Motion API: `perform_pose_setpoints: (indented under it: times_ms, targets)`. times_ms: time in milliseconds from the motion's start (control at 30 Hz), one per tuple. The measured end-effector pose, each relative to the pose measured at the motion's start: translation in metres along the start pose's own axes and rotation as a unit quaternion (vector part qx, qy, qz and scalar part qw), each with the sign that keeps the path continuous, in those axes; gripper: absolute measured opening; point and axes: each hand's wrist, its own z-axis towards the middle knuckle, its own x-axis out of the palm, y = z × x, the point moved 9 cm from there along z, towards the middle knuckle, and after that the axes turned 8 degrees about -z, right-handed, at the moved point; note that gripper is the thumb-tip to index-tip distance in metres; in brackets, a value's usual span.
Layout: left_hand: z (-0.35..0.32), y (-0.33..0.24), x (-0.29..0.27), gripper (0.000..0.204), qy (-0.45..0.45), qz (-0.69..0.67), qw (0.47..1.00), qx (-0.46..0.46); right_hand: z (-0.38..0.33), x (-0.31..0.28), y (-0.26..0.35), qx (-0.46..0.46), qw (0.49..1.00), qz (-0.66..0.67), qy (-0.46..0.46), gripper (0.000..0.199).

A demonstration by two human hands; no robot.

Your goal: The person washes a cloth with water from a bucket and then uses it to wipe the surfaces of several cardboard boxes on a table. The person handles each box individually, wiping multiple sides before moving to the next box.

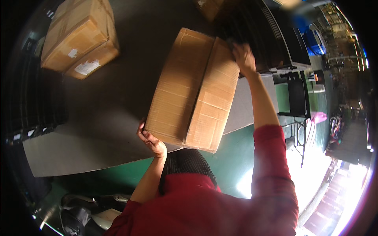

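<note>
A large brown cardboard box (193,90) lies tilted before me over the dark grey tabletop, a seam running along its upper face. At its near left corner, my left hand (152,142) grips the edge, with some fingers hidden beneath the box. My right hand (245,59) holds the far right corner; its fingertips are slightly blurred against the dark background. The near end of the box reaches past the table edge toward my body. Whether the underside rests on the table is hidden.
Another taped cardboard box (80,39) with torn white labels stands at the far left. Part of a third box (210,8) shows at the top. The grey table (59,155) ends close to me, above a green floor (232,151). Black racks (271,35) stand at the right.
</note>
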Motion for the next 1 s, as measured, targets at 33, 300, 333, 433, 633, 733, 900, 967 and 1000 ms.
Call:
perform_pose_setpoints:
  times_ms: [33,300,333,433,633,733,900,967,1000]
  targets:
    - [0.000,-0.002,0.003,0.034,0.003,-0.002,1.000,-0.013,-0.039,-0.007,0.000,-0.007,0.997,0.022,-0.072,0.027]
    - [0.006,0.006,-0.020,0.032,0.034,0.029,0.998,-0.041,-0.111,-0.017,0.066,-0.034,0.998,0.044,-0.024,0.035]
    - [0.002,0.011,-0.024,0.031,0.037,0.037,0.997,-0.060,-0.086,-0.002,0.029,0.034,0.999,0.010,-0.029,0.032]
    - [0.004,0.011,-0.013,0.030,0.050,0.056,0.996,-0.045,-0.016,-0.004,-0.018,0.148,0.987,-0.053,-0.018,0.034]
    - [0.002,-0.002,-0.027,0.030,0.008,0.086,0.996,-0.026,-0.110,0.026,0.143,-0.058,0.998,-0.006,0.027,0.047]
    - [-0.002,0.007,-0.033,0.031,-0.004,0.106,0.993,-0.052,-0.060,0.047,0.094,0.044,0.995,0.007,0.094,0.043]
    - [0.000,0.006,-0.018,0.031,-0.011,0.074,0.996,-0.053,-0.043,0.013,0.081,0.009,0.999,-0.030,-0.032,0.036]
    - [0.003,0.001,-0.016,0.031,-0.007,0.053,0.997,-0.053,-0.110,-0.011,0.113,-0.062,0.996,-0.014,-0.066,0.030]
    - [0.005,-0.001,-0.015,0.031,-0.010,0.050,0.997,-0.056,-0.150,-0.020,0.142,-0.078,0.996,0.037,-0.022,0.034]
